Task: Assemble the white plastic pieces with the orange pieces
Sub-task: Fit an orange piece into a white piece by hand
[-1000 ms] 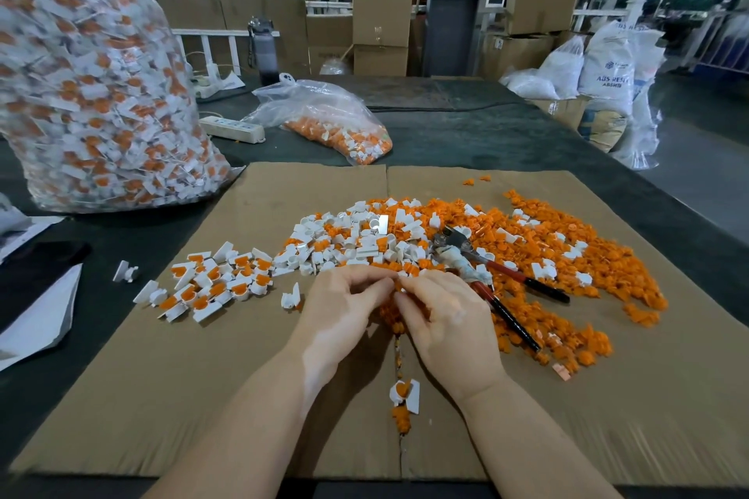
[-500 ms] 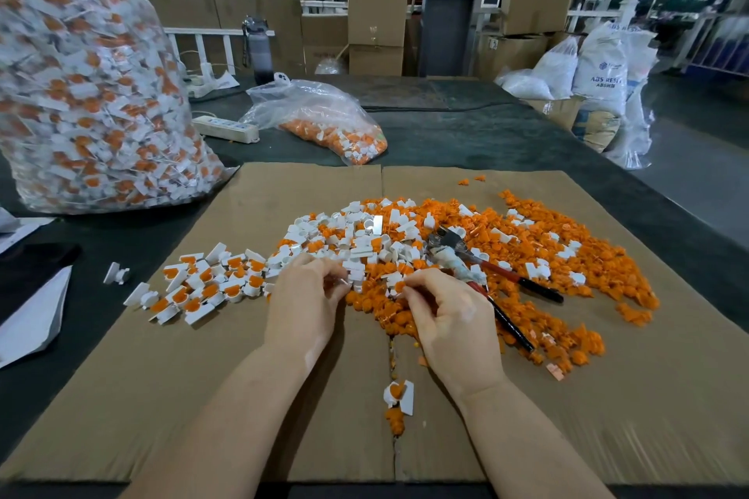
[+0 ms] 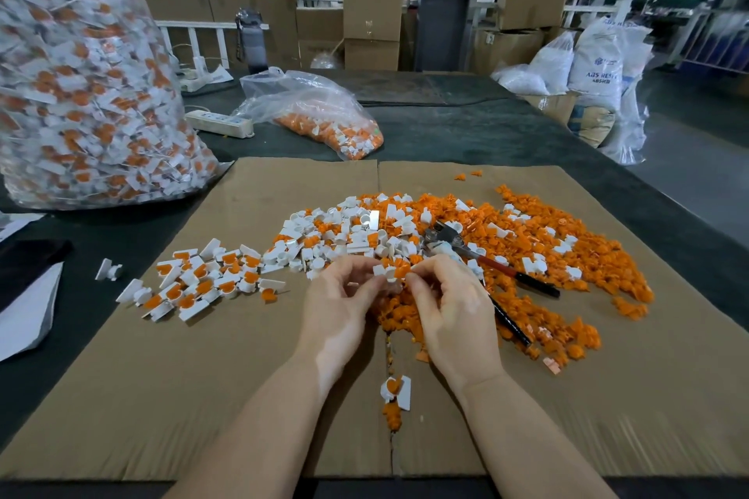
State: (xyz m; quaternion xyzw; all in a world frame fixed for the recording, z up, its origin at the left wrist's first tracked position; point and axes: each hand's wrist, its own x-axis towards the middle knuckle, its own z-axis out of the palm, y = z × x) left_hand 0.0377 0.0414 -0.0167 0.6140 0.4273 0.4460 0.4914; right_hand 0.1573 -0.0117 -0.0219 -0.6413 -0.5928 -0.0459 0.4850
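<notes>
My left hand point(image 3: 344, 306) and my right hand point(image 3: 450, 308) meet fingertip to fingertip above the near edge of the heap. Between them they pinch a white plastic piece point(image 3: 384, 273) with an orange piece point(image 3: 401, 269) against it. Behind them a heap of loose white pieces point(image 3: 344, 233) merges into a wide heap of orange pieces point(image 3: 567, 255). To the left lies a cluster of joined white-and-orange parts point(image 3: 202, 282). One joined part point(image 3: 397, 391) lies near me between my forearms.
Everything rests on a cardboard sheet point(image 3: 202, 397) over a dark table. Red-handled pliers point(image 3: 486, 263) lie in the orange heap by my right hand. A big bag of joined parts point(image 3: 81, 93) stands far left, a smaller bag point(image 3: 320, 117) and power strip point(image 3: 219, 122) behind.
My left hand came back from the white heap at the left with a white piece and met my right hand, which rose from the orange heap with an orange piece.
</notes>
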